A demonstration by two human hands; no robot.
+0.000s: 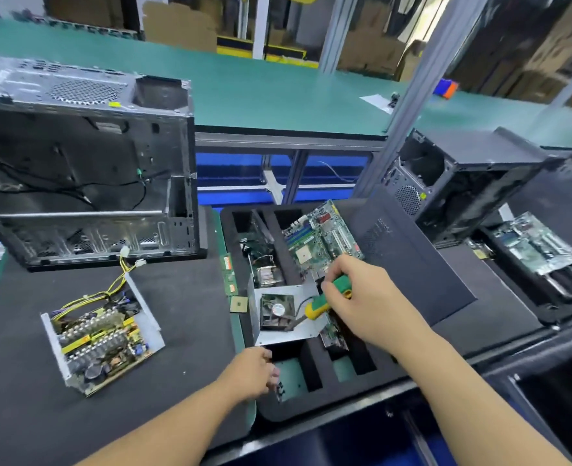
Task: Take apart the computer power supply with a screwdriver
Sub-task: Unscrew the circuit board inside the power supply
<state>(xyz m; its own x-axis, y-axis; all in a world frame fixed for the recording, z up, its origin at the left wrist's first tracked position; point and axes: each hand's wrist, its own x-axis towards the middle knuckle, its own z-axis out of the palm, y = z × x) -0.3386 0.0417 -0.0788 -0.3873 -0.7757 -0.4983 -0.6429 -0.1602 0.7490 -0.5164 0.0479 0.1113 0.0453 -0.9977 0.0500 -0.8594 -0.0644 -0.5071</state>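
Right hand [368, 297]: gripped screwdriver [318, 306], resting over cover [277, 334].
Left hand [251, 371]: at tray [314, 363] slot, probably stowing screws [280, 389]; hold unclear.

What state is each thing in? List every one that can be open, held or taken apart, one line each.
power supply: cover off, circuit board exposed
fan cover: detached, lying on the tray
screwdriver: gripped by the right hand
left hand: over a tray compartment, grip unclear
computer case: side panel off
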